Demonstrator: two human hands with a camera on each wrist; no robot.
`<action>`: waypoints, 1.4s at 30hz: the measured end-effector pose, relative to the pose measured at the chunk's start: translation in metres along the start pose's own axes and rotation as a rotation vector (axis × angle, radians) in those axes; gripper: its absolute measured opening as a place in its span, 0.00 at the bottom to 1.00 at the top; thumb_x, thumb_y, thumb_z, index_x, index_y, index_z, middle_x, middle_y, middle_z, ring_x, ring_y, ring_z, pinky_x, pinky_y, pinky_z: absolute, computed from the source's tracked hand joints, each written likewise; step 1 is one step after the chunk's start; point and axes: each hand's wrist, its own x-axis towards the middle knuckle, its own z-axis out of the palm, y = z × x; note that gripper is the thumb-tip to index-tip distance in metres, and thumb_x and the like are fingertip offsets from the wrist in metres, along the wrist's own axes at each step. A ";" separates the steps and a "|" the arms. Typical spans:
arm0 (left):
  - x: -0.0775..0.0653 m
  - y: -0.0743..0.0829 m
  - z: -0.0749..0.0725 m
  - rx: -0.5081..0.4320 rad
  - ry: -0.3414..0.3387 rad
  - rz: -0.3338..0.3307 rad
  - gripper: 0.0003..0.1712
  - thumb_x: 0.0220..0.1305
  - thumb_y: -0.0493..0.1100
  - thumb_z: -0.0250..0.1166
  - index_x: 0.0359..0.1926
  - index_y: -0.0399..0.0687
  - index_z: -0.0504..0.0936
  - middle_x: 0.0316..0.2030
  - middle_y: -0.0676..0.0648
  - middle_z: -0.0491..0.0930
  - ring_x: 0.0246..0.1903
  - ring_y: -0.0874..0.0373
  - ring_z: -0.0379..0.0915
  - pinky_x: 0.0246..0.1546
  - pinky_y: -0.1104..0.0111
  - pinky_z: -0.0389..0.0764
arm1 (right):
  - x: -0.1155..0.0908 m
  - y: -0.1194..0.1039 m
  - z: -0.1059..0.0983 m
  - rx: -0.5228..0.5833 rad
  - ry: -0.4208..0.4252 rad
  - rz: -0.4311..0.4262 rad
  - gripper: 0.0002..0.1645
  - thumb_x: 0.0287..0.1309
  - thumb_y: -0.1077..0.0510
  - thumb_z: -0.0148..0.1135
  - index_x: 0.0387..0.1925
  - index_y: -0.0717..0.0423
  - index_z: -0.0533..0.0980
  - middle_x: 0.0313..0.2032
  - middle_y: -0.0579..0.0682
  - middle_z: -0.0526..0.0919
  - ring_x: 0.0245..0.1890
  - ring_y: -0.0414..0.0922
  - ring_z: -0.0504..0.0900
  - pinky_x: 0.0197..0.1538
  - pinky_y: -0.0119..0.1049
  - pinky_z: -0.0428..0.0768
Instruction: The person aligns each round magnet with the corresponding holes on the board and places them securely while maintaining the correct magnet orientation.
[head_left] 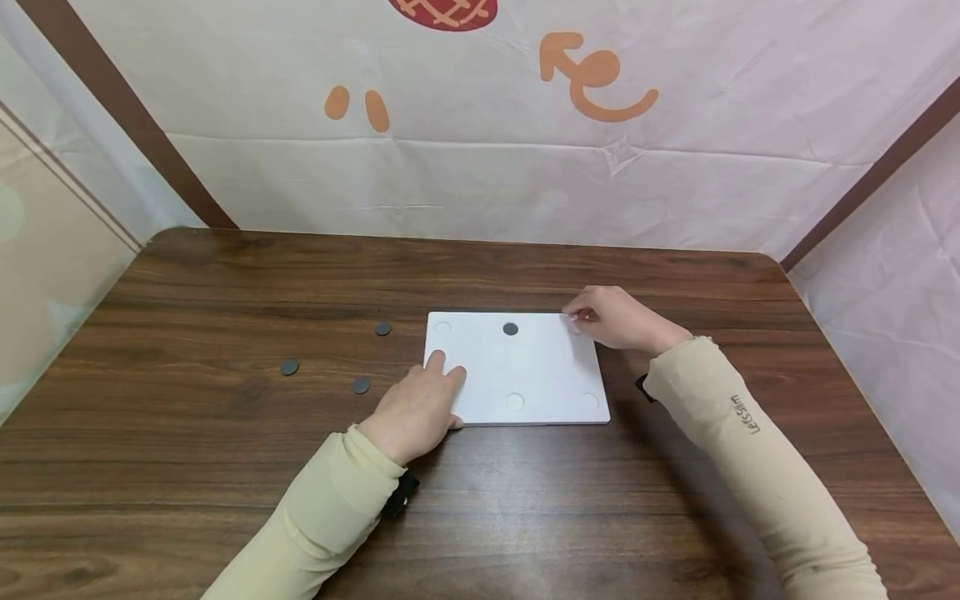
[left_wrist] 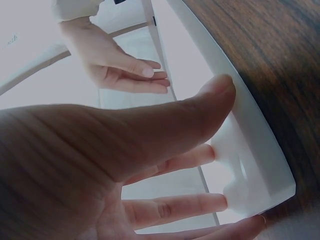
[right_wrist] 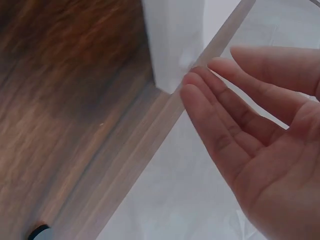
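A white rectangular board [head_left: 525,367] lies flat on the table. Along its edges are shallow round marks [head_left: 514,402], and a dark grey disc [head_left: 510,329] sits near the middle of its far edge. My left hand [head_left: 420,408] rests on the board's left side, fingers spread over the top and thumb at the near edge. At the far right corner is my right hand [head_left: 618,318]; its fingers [right_wrist: 215,130] are extended and close together, with nothing clearly visible between them. That corner's surface is partly hidden by the fingertips.
Three loose dark discs lie left of the board: one disc [head_left: 383,328] farther back, another disc [head_left: 361,385] nearer, and a third disc [head_left: 289,367] farthest left. The brown wooden table [head_left: 525,517] meets a hanging printed cloth [head_left: 487,183] behind it.
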 end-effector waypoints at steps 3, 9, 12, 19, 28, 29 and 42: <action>0.000 0.000 0.000 -0.001 0.000 -0.002 0.20 0.54 0.40 0.72 0.45 0.37 0.75 0.37 0.38 0.69 0.30 0.44 0.71 0.28 0.58 0.77 | -0.002 0.002 0.000 0.011 0.007 0.013 0.17 0.60 0.69 0.55 0.50 0.66 0.79 0.42 0.58 0.82 0.39 0.49 0.79 0.44 0.43 0.77; -0.001 0.000 0.000 -0.002 0.004 -0.001 0.19 0.54 0.40 0.72 0.44 0.37 0.75 0.37 0.38 0.69 0.30 0.44 0.70 0.28 0.57 0.77 | -0.007 0.007 0.000 0.021 0.015 0.032 0.16 0.61 0.68 0.54 0.50 0.66 0.79 0.44 0.59 0.82 0.40 0.50 0.80 0.43 0.44 0.78; 0.000 -0.001 0.001 -0.006 0.001 -0.002 0.19 0.54 0.40 0.72 0.44 0.37 0.75 0.38 0.38 0.69 0.30 0.43 0.70 0.28 0.58 0.77 | -0.010 0.010 -0.002 0.022 0.021 0.035 0.16 0.62 0.68 0.54 0.50 0.66 0.79 0.44 0.60 0.82 0.42 0.51 0.80 0.44 0.45 0.78; 0.000 -0.001 0.000 0.002 -0.002 0.000 0.20 0.55 0.40 0.72 0.45 0.36 0.75 0.38 0.37 0.69 0.30 0.43 0.71 0.28 0.57 0.77 | -0.019 0.019 -0.007 0.030 0.029 0.066 0.16 0.64 0.66 0.53 0.50 0.65 0.79 0.49 0.62 0.81 0.49 0.57 0.80 0.51 0.50 0.78; 0.000 -0.001 0.000 0.002 0.001 0.004 0.20 0.54 0.40 0.72 0.44 0.36 0.75 0.37 0.37 0.68 0.30 0.43 0.71 0.28 0.57 0.77 | -0.028 0.028 -0.011 0.026 0.039 0.108 0.17 0.63 0.66 0.53 0.52 0.62 0.79 0.50 0.61 0.82 0.52 0.58 0.79 0.54 0.52 0.76; 0.000 -0.001 0.000 0.002 0.002 0.004 0.20 0.54 0.40 0.72 0.44 0.36 0.75 0.38 0.37 0.69 0.30 0.43 0.71 0.28 0.57 0.77 | -0.028 0.029 -0.012 0.027 0.042 0.115 0.17 0.63 0.66 0.52 0.52 0.62 0.79 0.50 0.61 0.81 0.52 0.58 0.79 0.54 0.52 0.76; -0.001 -0.001 0.000 0.005 0.013 0.013 0.20 0.53 0.39 0.73 0.43 0.36 0.75 0.38 0.37 0.69 0.29 0.43 0.71 0.28 0.58 0.77 | -0.039 0.037 -0.013 0.027 0.073 0.247 0.17 0.61 0.67 0.55 0.51 0.63 0.79 0.52 0.64 0.80 0.55 0.61 0.76 0.54 0.55 0.75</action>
